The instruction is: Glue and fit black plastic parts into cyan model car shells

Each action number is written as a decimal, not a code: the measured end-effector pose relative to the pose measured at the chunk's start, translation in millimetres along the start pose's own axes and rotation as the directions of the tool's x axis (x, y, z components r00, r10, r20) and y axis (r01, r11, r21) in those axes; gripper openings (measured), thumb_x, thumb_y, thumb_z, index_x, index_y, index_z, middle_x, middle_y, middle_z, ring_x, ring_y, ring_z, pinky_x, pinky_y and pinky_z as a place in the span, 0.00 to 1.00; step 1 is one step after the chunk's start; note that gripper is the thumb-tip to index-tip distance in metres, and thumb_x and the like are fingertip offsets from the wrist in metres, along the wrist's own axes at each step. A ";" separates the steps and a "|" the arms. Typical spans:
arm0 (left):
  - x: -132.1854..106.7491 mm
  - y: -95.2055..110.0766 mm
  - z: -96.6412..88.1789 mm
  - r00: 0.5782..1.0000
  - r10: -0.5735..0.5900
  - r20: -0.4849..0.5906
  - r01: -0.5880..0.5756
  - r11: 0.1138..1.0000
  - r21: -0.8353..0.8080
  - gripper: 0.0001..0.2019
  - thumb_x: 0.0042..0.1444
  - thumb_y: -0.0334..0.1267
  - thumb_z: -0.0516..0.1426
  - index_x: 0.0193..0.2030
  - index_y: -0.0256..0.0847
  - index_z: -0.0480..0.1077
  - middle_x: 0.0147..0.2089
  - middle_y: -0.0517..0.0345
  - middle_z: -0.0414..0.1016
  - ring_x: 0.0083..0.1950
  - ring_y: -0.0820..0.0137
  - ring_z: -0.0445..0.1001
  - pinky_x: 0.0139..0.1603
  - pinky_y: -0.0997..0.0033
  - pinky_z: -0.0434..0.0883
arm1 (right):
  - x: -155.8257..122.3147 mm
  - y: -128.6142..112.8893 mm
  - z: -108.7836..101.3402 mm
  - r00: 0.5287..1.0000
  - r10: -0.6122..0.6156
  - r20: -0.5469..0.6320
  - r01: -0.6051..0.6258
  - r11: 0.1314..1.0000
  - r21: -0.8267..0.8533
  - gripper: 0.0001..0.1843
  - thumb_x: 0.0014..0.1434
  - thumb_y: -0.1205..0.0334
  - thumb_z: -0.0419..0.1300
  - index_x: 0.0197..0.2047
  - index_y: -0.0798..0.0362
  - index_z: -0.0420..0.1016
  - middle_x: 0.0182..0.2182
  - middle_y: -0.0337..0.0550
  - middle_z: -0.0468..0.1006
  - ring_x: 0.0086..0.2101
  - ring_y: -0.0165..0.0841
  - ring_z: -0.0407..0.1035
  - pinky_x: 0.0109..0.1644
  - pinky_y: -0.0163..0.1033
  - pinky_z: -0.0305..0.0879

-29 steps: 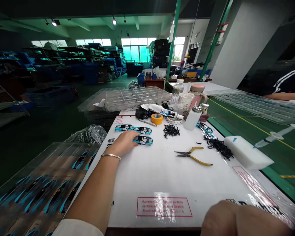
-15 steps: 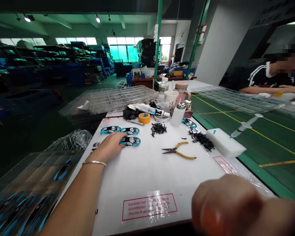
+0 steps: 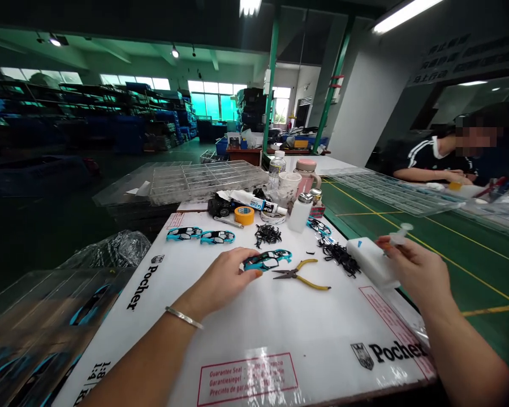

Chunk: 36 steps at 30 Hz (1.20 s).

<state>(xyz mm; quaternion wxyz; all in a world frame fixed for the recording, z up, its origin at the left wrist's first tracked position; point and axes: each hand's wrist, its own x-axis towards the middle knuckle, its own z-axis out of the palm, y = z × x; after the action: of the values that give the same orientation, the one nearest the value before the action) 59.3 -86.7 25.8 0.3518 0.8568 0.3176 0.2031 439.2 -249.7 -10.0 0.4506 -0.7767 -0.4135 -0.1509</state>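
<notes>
My left hand (image 3: 223,280) grips a blue toy car shell (image 3: 266,260) beside the pliers (image 3: 301,278), while my right hand (image 3: 415,272) pinches a syringe (image 3: 401,233).

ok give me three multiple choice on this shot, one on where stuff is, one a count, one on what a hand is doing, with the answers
1. Which tool lies nearest the blue-and-black car shell at the left hand?
a) needle-nose pliers
b) scissors
c) a screwdriver

2. How many other shells lie in the row to the left of it?
a) one
b) two
c) four

3. What is the right hand doing?
a) resting flat on the board
b) gripping the pliers
c) holding a syringe beside the white foam block

1: a, the yellow-handled pliers lie right beside the shell.
2: b, a first shell and a second shell sit side by side.
3: c, the fingers hold the syringe up by the block.
</notes>
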 end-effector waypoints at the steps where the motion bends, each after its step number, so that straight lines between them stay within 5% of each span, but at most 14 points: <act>1: 0.3 0.5 2.1 1.000 -0.019 0.017 0.020 0.999 -0.025 0.18 0.57 0.44 0.58 0.54 0.46 0.74 0.56 0.57 0.75 0.53 0.62 0.74 0.48 0.69 0.72 | -1.6 -2.2 -0.4 1.000 0.018 -0.017 -0.019 1.000 -0.014 0.06 0.59 0.60 0.60 0.39 0.42 0.78 0.35 0.49 0.80 0.38 0.48 0.76 0.37 0.48 0.69; 6: 2.9 -1.9 6.6 0.991 -0.047 0.122 0.063 0.990 -0.130 0.17 0.55 0.48 0.58 0.47 0.44 0.77 0.46 0.56 0.78 0.46 0.62 0.74 0.41 0.70 0.72 | -8.0 -60.3 -2.9 0.967 -0.032 -0.253 0.055 0.995 0.088 0.08 0.64 0.55 0.59 0.46 0.39 0.76 0.45 0.50 0.78 0.47 0.45 0.73 0.49 0.48 0.68; 7: 3.2 -1.8 6.8 0.988 -0.051 0.149 0.073 0.986 -0.152 0.17 0.55 0.48 0.58 0.46 0.43 0.77 0.45 0.55 0.78 0.46 0.62 0.74 0.40 0.70 0.72 | -8.7 -78.9 -2.9 0.959 -0.044 -0.279 0.115 0.963 0.245 0.10 0.62 0.55 0.62 0.47 0.39 0.75 0.42 0.50 0.78 0.44 0.45 0.74 0.49 0.49 0.68; 10: 3.8 -1.2 6.9 0.969 -0.088 0.229 0.137 0.969 -0.207 0.19 0.54 0.51 0.59 0.46 0.41 0.77 0.43 0.54 0.78 0.42 0.64 0.75 0.38 0.70 0.71 | -10.1 -137.4 1.5 0.996 -0.090 -0.020 0.081 0.751 0.656 0.24 0.58 0.58 0.67 0.56 0.37 0.67 0.40 0.44 0.78 0.43 0.46 0.74 0.51 0.53 0.68; 16: 6.5 -12.5 7.2 0.903 -0.153 0.401 0.255 0.943 -0.214 0.20 0.53 0.53 0.60 0.44 0.39 0.78 0.37 0.54 0.77 0.33 0.66 0.75 0.32 0.70 0.67 | -25.9 -216.2 26.9 0.895 -0.334 0.295 -0.204 0.280 0.938 0.09 0.52 0.72 0.64 0.33 0.54 0.67 0.42 0.46 0.74 0.33 0.31 0.66 0.37 0.37 0.63; 19: 6.8 -16.2 5.4 0.899 -0.141 0.414 0.242 0.949 -0.201 0.22 0.51 0.54 0.61 0.45 0.39 0.78 0.37 0.54 0.77 0.34 0.66 0.73 0.31 0.71 0.65 | -40.6 -225.0 36.5 0.838 -0.397 0.373 -0.347 0.140 0.927 0.15 0.59 0.51 0.62 0.31 0.54 0.66 0.29 0.43 0.69 0.27 0.30 0.58 0.31 0.37 0.56; 21: 6.2 -15.4 3.6 0.909 -0.122 0.398 0.200 0.967 -0.159 0.21 0.50 0.53 0.62 0.44 0.40 0.78 0.35 0.56 0.77 0.34 0.67 0.72 0.31 0.72 0.64 | -48.4 -222.0 39.7 0.778 -0.437 0.451 -0.435 0.143 0.889 0.31 0.62 0.32 0.53 0.27 0.53 0.65 0.19 0.38 0.60 0.23 0.30 0.54 0.28 0.38 0.53; 23: 5.5 -13.3 2.2 0.916 -0.106 0.386 0.163 0.980 -0.117 0.19 0.50 0.51 0.62 0.43 0.41 0.79 0.35 0.57 0.77 0.35 0.68 0.70 0.32 0.72 0.63 | -53.3 -216.4 41.4 0.733 -0.459 0.502 -0.496 0.145 0.856 0.37 0.61 0.25 0.46 0.24 0.53 0.61 0.14 0.35 0.51 0.19 0.29 0.49 0.26 0.38 0.50; 30: 6.6 -11.1 1.3 0.897 -0.124 0.424 0.191 0.974 -0.118 0.17 0.51 0.50 0.62 0.42 0.42 0.79 0.34 0.59 0.76 0.34 0.69 0.68 0.32 0.73 0.61 | -58.6 -206.2 43.3 0.687 -0.532 0.494 -0.532 0.094 0.841 0.28 0.61 0.38 0.49 0.22 0.53 0.59 0.14 0.36 0.48 0.20 0.30 0.49 0.26 0.38 0.48; 36: 7.9 -11.3 0.9 0.892 -0.129 0.433 0.207 0.969 -0.137 0.18 0.52 0.49 0.62 0.45 0.40 0.78 0.36 0.58 0.77 0.36 0.68 0.70 0.34 0.73 0.62 | -60.8 -202.8 47.6 0.694 -0.535 0.482 -0.526 0.081 0.847 0.25 0.61 0.42 0.50 0.23 0.53 0.59 0.15 0.35 0.47 0.20 0.30 0.48 0.27 0.39 0.47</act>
<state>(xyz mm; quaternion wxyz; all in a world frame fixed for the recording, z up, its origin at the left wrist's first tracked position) 60.9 -75.4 17.9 0.5040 0.8143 0.2878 0.0104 237.6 -190.2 43.6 0.6445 -0.2353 -0.5390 0.4886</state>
